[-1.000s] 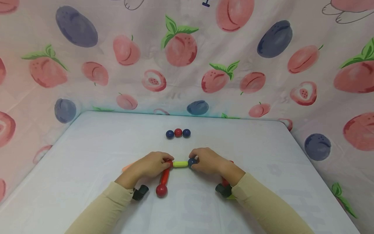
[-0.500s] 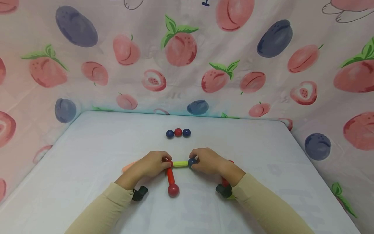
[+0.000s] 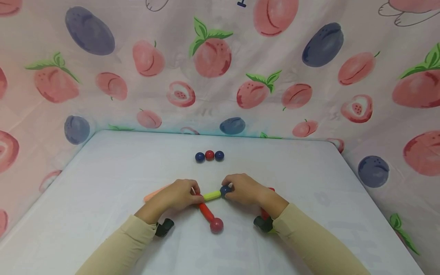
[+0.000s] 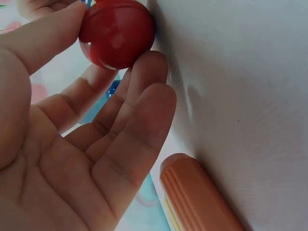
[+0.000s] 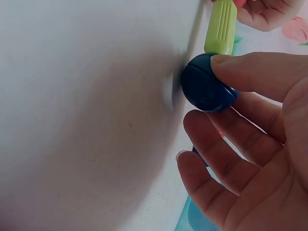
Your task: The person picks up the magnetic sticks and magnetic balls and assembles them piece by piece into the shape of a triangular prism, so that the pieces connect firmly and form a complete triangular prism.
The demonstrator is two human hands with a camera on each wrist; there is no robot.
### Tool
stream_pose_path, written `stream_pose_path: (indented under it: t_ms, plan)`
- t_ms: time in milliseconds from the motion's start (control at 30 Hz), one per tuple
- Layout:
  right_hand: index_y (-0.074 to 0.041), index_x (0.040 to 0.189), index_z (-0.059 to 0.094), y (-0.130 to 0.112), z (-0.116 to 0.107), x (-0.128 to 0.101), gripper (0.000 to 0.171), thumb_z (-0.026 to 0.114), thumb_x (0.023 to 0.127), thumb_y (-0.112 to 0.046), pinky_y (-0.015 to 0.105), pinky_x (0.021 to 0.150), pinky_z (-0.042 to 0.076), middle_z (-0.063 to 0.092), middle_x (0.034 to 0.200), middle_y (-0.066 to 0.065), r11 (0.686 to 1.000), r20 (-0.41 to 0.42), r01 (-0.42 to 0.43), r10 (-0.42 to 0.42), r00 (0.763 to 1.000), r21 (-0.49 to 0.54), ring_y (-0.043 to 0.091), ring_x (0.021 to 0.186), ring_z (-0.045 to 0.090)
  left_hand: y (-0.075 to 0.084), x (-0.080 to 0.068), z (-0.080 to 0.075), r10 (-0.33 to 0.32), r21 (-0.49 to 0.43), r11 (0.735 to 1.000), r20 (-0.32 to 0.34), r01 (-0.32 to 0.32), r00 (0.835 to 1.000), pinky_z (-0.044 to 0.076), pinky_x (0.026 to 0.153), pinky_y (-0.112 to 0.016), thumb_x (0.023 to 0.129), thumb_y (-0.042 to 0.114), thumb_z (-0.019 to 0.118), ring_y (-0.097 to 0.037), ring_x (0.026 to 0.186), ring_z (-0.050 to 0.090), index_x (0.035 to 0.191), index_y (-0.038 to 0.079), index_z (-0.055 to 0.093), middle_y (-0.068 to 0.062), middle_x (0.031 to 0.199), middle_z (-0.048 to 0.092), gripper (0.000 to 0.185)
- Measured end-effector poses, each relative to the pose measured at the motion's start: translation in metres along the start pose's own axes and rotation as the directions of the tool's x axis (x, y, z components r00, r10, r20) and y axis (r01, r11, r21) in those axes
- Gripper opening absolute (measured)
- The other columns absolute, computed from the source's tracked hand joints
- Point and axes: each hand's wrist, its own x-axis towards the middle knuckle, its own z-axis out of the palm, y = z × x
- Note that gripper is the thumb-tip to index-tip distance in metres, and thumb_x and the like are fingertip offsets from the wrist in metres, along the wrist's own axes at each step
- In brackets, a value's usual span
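A yellow-green rod [image 3: 212, 196] joins two balls at the middle of the table. My left hand [image 3: 180, 194] pinches the red ball [image 4: 118, 33] at its left end between thumb and fingers. At the other end, the thumb and fingers of my right hand [image 3: 245, 190] hold a dark blue ball [image 5: 207, 84]. From the left-hand ball a red rod [image 3: 206, 212] slants toward the near right, ending in a second red ball [image 3: 216, 225]. In the head view the pinched red ball is mostly covered by my left fingers.
Behind the hands, a red ball [image 3: 209, 155] sits in a row between two blue balls. An orange rod [image 4: 197, 192] lies beside my left hand. Red [image 3: 264, 213] and yellow-green pieces are partly hidden under the right forearm. A fruit-print cloth [image 3: 213, 95] hangs behind the table.
The red rod and its end ball have swung rightward around the left-hand ball. My left hand and its end of the yellow-green rod have shifted slightly nearer. The right hand stays put.
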Motion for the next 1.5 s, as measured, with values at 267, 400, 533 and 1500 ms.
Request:
stream_pose_path:
  t_ms: [267, 400, 533, 1500]
  plan:
    - [-0.01, 0.122, 0.067, 0.001, 0.001, 0.001, 0.031, 0.072, 0.092, -0.014, 0.039, 0.095, 0.051, 0.068, 0.113, 0.003, 1.0, -0.009, 0.012, -0.012, 1.0, 0.002, 0.02, 0.106, 0.063, -0.001, -0.002, 0.002, 0.01, -0.015, 1.0, 0.036, -0.01, 0.999, 0.045, 0.066, -0.029, 0.088, 0.031, 0.078, -0.014, 0.072, 0.055, 0.091, 0.013, 0.066, 0.002, 0.077, 0.061, 0.021]
    - [-0.009, 0.122, 0.067, 0.0, 0.001, 0.0, 0.031, 0.072, 0.092, -0.013, 0.039, 0.094, 0.052, 0.068, 0.113, 0.003, 1.0, -0.009, 0.018, -0.018, 1.0, 0.003, 0.02, 0.105, 0.063, -0.005, -0.004, 0.003, 0.041, -0.074, 0.997, 0.05, -0.038, 0.998, 0.051, 0.08, -0.035, 0.086, 0.021, 0.081, -0.014, 0.086, 0.059, 0.105, 0.013, 0.069, 0.004, 0.09, 0.065, 0.024]
    - [-0.01, 0.121, 0.068, 0.0, 0.001, 0.0, 0.03, 0.072, 0.092, -0.013, 0.04, 0.094, 0.052, 0.068, 0.112, 0.003, 1.0, -0.01, 0.011, -0.011, 1.0, 0.006, 0.02, 0.105, 0.063, -0.007, -0.008, 0.003, 0.102, -0.112, 0.989, 0.062, -0.094, 0.993, 0.052, 0.086, -0.039, 0.084, 0.009, 0.08, -0.017, 0.091, 0.06, 0.108, 0.014, 0.072, 0.004, 0.094, 0.066, 0.026]
    - [-0.015, 0.13, 0.065, 0.0, 0.001, -0.021, 0.047, 0.077, 0.088, -0.032, 0.037, 0.085, 0.055, 0.066, 0.117, -0.002, 0.996, -0.011, -0.06, 0.061, 0.998, 0.061, 0.02, 0.105, 0.062, -0.005, -0.013, 0.015, 0.034, -0.096, 0.995, -0.054, -0.039, 0.998, 0.052, 0.07, -0.03, 0.081, 0.021, 0.086, -0.016, 0.079, 0.057, 0.1, 0.013, 0.067, 0.004, 0.083, 0.061, 0.028]
